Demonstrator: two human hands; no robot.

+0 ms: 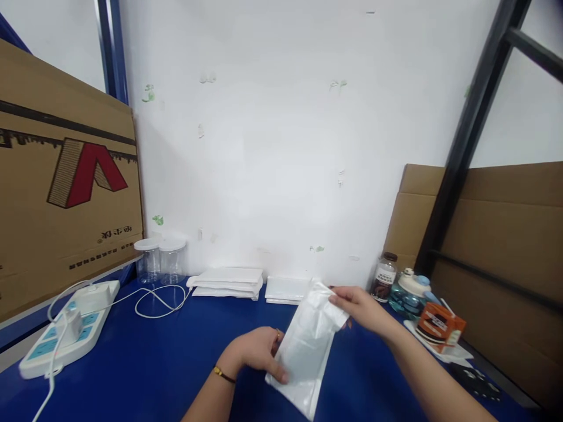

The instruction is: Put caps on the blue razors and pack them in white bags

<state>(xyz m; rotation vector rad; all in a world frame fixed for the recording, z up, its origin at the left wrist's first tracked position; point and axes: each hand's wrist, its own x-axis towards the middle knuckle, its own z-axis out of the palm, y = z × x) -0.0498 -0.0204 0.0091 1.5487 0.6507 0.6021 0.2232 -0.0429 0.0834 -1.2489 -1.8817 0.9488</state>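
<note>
A shiny white plastic packet is held tilted above the blue table, its top leaning right. My left hand grips its lower left edge, thumb on the front and the other fingers mostly hidden behind. At the upper right corner, my right hand pinches the packet near its crumpled top end. What the packet contains, if anything, is hidden. Behind it, against the wall, lie a stack of white packets and a smaller white stack, partly covered by the held packet.
On the left are a power strip with a plug, a looping white cable, and two clear lidded jars. A brown-capped bottle, a teal water bottle and an orange box stand right. Cardboard flanks the blue table.
</note>
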